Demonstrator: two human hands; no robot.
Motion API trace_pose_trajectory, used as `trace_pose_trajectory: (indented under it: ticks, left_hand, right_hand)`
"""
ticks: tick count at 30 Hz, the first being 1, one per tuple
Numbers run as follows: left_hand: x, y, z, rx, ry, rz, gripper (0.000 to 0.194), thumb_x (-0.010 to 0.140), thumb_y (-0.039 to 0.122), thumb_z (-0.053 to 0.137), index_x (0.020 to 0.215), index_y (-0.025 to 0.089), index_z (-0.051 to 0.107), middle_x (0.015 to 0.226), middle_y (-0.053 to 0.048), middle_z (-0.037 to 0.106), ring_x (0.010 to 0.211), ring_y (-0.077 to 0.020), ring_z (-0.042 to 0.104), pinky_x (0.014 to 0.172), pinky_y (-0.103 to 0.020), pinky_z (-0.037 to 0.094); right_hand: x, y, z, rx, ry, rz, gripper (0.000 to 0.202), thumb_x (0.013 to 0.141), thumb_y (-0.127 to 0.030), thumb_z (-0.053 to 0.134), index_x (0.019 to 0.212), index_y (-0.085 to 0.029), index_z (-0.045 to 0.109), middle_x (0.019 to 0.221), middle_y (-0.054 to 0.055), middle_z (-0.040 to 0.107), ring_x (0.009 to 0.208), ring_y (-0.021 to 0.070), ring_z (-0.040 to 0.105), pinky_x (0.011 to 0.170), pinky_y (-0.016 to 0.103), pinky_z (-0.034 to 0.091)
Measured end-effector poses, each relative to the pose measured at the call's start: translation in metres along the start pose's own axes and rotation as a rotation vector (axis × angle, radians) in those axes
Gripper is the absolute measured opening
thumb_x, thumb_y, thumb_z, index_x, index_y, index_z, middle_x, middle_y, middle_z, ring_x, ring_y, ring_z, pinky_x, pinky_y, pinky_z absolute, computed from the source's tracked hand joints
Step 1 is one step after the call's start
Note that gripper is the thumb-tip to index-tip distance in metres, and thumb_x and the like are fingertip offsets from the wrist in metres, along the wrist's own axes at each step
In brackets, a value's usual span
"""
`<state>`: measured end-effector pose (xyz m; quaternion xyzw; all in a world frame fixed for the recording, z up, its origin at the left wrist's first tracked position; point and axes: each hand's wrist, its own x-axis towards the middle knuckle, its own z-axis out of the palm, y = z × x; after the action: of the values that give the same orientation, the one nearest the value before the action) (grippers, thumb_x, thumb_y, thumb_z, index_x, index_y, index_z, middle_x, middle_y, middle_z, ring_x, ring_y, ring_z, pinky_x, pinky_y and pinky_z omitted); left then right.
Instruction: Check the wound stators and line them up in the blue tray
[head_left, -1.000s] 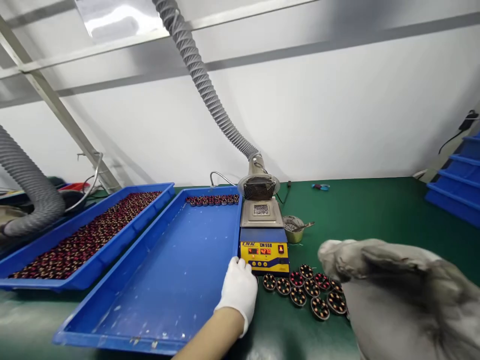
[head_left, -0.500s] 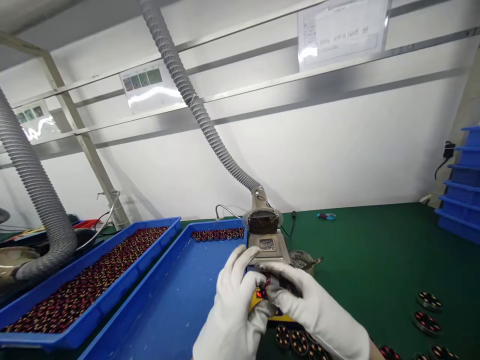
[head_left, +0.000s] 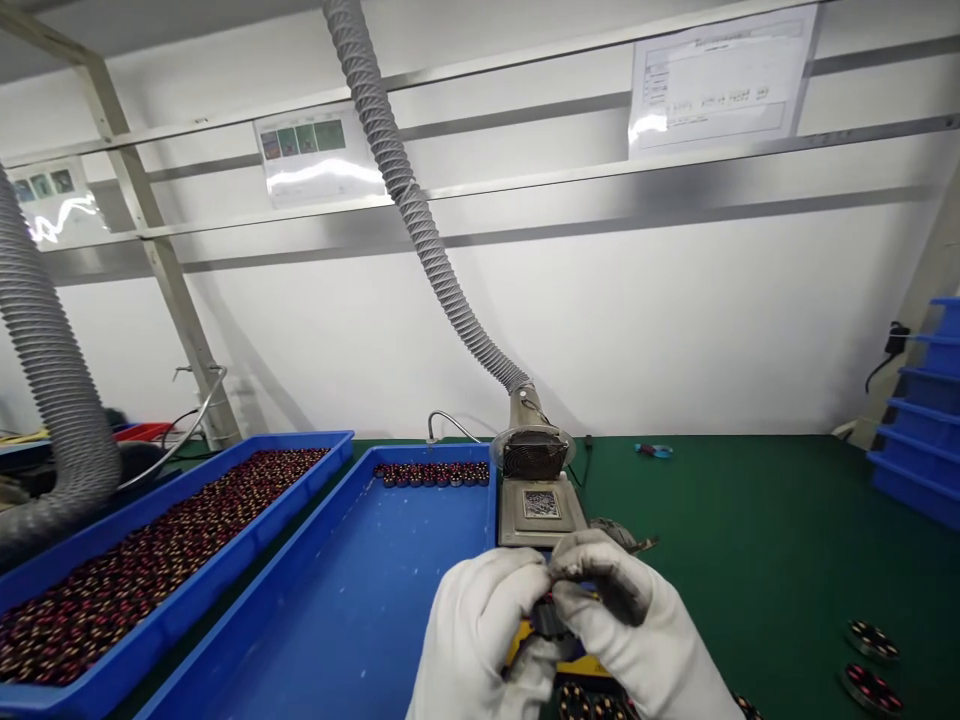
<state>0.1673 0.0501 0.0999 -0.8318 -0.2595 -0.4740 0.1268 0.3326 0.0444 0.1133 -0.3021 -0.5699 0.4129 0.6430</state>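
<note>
Our left hand (head_left: 480, 630) and right hand (head_left: 645, 625) meet at the fingers, both closed on a small dark part (head_left: 547, 618). The part sits between the fingertips, right of the left palm and left of the right; neither hand is clearly nearer. The gloves cover much of it, so we cannot tell its long axis. The unit (head_left: 510, 515) stands directly beyond the hands, its square well (head_left: 541, 504) facing up, farther out than the part and nearly in line with it. Round discs (head_left: 574, 702) lie below the hands on the bench (head_left: 739, 540). The blue tray (head_left: 491, 520) adjoins the unit on the left, with a row of parts (head_left: 431, 474) along its far end.
</note>
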Motion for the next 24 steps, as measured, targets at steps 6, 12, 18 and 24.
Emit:
trace_pose_trajectory:
  ticks: [6,12,18,24]
  left_hand:
    - [0.002,0.013,-0.004,-0.336,-0.068,-0.306,0.042,0.07,0.007,0.055,0.105,0.03,0.052,0.095,0.002,0.067,0.083,-0.0148,0.065,0.076,-0.023,0.054]
    - [0.006,0.011,-0.013,-0.258,-0.058,-0.314,0.038,0.074,0.011,0.062,0.107,0.03,0.054,0.104,0.002,0.066,0.093,-0.015,0.063,0.083,-0.023,0.052]
    - [0.012,0.013,-0.01,0.012,0.143,-0.084,0.024,0.091,0.038,0.048,0.107,0.021,0.055,0.102,-0.008,0.067,0.098,-0.0196,0.061,0.086,-0.032,0.05]
    - [0.017,0.011,-0.015,-0.443,0.133,-0.231,0.022,0.085,0.035,0.062,0.104,0.025,0.061,0.096,-0.003,0.068,0.089,-0.0165,0.063,0.081,-0.026,0.052]
  right_hand:
    - [0.0,-0.001,-0.001,0.249,-0.011,0.043,0.016,0.065,-0.032,0.078,0.059,-0.023,0.066,0.063,0.0,0.06,0.06,0.0132,0.056,0.056,0.022,0.048]
    - [-0.001,-0.008,-0.013,0.396,0.187,0.132,0.02,0.058,-0.04,0.082,0.069,-0.027,0.071,0.072,0.002,0.067,0.069,0.0171,0.062,0.071,0.03,0.054]
    - [-0.001,0.01,0.018,0.39,-0.136,0.248,0.039,0.059,-0.04,0.082,0.091,-0.022,0.069,0.093,0.01,0.072,0.089,0.026,0.066,0.081,0.038,0.052]
    - [0.005,0.02,0.013,0.586,-0.214,0.377,0.033,0.059,-0.036,0.083,0.086,-0.019,0.071,0.081,0.007,0.071,0.08,0.0237,0.067,0.081,0.04,0.051]
